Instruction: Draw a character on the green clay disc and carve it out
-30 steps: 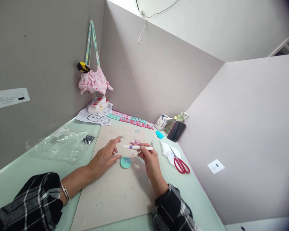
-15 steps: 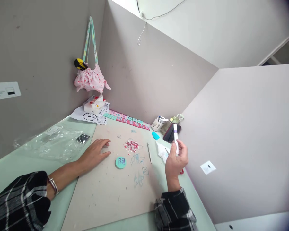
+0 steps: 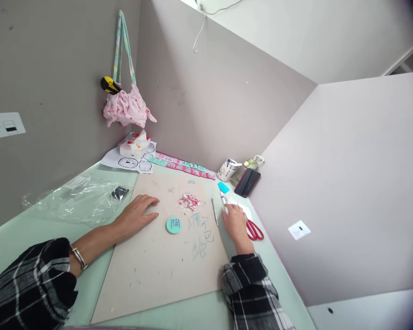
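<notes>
My left hand [image 3: 136, 217] rests on the left edge of the grey board [image 3: 151, 275], its fingers apart and nothing in them. A round green disc [image 3: 174, 225] with a blue character on it lies on the board, right of that hand. At the board's right side, my right hand [image 3: 234, 220] is low over the table with its fingers round a white marker [image 3: 223, 200]. The red-handled scissors [image 3: 254, 230] are just right of this hand, their blades partly hidden. A thin metal-coloured tool [image 3: 214, 211] lies between the disc and the right hand.
Red and white shavings [image 3: 190, 201] are piled on the board. Behind are lettered strips [image 3: 186, 167], a pen cup [image 3: 227, 170], a bottle [image 3: 251, 164], a phone [image 3: 248, 183] and a tissue pack [image 3: 135, 145]. A clear plastic bag [image 3: 86, 201] lies left; a pink pouch [image 3: 127, 107] hangs above.
My right hand has come down from its raised position to the table, bringing the marker with it. The scissors' red handles now show more. My left hand has stayed on the board.
</notes>
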The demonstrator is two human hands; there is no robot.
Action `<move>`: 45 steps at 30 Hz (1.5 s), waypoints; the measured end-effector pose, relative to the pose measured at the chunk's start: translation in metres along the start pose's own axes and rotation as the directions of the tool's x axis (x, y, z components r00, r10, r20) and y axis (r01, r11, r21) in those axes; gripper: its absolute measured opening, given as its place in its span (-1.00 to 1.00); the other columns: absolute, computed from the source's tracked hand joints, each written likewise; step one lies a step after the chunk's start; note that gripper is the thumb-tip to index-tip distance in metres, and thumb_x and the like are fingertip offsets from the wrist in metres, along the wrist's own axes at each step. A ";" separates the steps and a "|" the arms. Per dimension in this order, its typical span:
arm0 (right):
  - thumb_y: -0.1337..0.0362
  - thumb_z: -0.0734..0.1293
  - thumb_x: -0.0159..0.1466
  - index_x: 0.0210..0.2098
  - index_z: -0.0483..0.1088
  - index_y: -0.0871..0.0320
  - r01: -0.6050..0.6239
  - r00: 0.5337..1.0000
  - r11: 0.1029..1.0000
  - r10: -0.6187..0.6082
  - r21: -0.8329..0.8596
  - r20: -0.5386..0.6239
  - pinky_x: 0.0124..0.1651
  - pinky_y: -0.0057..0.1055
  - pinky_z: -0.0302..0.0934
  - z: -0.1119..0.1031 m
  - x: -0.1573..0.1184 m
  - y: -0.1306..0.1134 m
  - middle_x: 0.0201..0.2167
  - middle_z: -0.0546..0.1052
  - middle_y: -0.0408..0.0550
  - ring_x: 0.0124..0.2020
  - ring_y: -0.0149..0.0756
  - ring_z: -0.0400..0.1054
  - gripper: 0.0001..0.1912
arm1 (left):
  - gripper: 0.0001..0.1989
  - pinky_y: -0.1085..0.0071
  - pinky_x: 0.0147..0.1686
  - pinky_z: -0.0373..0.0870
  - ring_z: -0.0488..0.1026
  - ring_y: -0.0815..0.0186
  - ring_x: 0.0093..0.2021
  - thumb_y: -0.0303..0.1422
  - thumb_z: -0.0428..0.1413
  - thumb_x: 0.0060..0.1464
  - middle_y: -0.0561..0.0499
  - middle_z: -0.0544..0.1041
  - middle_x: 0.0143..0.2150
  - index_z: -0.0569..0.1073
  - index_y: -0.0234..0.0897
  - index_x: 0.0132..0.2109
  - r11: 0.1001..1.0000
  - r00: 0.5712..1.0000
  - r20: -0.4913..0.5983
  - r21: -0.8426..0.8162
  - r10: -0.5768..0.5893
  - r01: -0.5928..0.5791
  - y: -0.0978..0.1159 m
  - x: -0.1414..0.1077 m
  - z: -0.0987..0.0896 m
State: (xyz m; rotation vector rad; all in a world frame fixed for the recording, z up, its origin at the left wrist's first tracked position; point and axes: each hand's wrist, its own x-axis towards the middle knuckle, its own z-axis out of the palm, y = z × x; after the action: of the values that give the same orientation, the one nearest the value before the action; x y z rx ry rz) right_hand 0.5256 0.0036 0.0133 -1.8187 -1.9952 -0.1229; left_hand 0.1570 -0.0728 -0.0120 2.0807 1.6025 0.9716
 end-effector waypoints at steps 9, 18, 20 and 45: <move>0.17 0.35 0.43 0.11 0.41 0.16 0.108 0.988 0.944 -0.138 0.312 0.076 -0.02 -0.12 0.45 -0.005 -0.001 -0.030 0.07 0.51 0.04 -0.04 -0.16 0.49 -0.68 | -0.54 -0.09 0.18 0.31 0.37 -0.02 0.21 -0.13 0.23 0.21 -0.15 0.47 0.15 0.42 -0.27 0.14 0.998 0.999 -0.011 -0.025 0.050 -0.050 0.015 -0.003 0.008; 0.17 0.34 0.44 0.03 0.45 0.17 0.237 0.920 0.836 -0.357 0.495 0.162 -0.13 -0.24 0.46 0.008 -0.029 -0.085 -0.09 0.56 -0.03 -0.21 -0.28 0.50 -0.75 | -0.37 -0.18 0.28 0.17 0.50 0.01 0.05 -0.22 0.28 0.09 -0.05 0.57 -0.10 0.31 -0.26 0.26 0.978 0.977 -0.090 -0.056 0.193 -0.199 0.046 -0.002 0.037; 0.17 0.33 0.45 0.02 0.45 0.18 0.235 0.928 0.838 -0.344 0.493 0.142 -0.13 -0.23 0.46 0.009 -0.029 -0.085 -0.10 0.56 -0.03 -0.22 -0.28 0.50 -0.75 | -0.34 -0.17 0.30 0.16 0.48 0.02 0.06 -0.30 0.26 0.11 -0.04 0.57 -0.08 0.23 -0.21 0.31 0.974 0.959 -0.188 -0.038 0.211 -0.222 0.050 -0.002 0.024; 0.18 0.34 0.44 -0.01 0.47 0.18 0.327 0.901 0.840 -0.415 0.433 0.124 -0.07 -0.19 0.45 0.008 -0.032 -0.088 -0.06 0.56 -0.01 -0.14 -0.25 0.50 -0.78 | -0.26 -0.12 0.41 -0.01 0.39 0.05 0.21 -0.36 0.24 0.22 -0.06 0.54 0.07 0.06 -0.07 0.40 0.913 0.793 -0.482 0.038 0.372 -0.405 0.076 -0.014 -0.012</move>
State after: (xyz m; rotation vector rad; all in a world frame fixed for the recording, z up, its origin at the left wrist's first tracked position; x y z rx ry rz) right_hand 0.4399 -0.0350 0.0131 -1.2096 -2.2981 0.3620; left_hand 0.2005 -0.1106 0.0406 2.2928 1.3209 1.7827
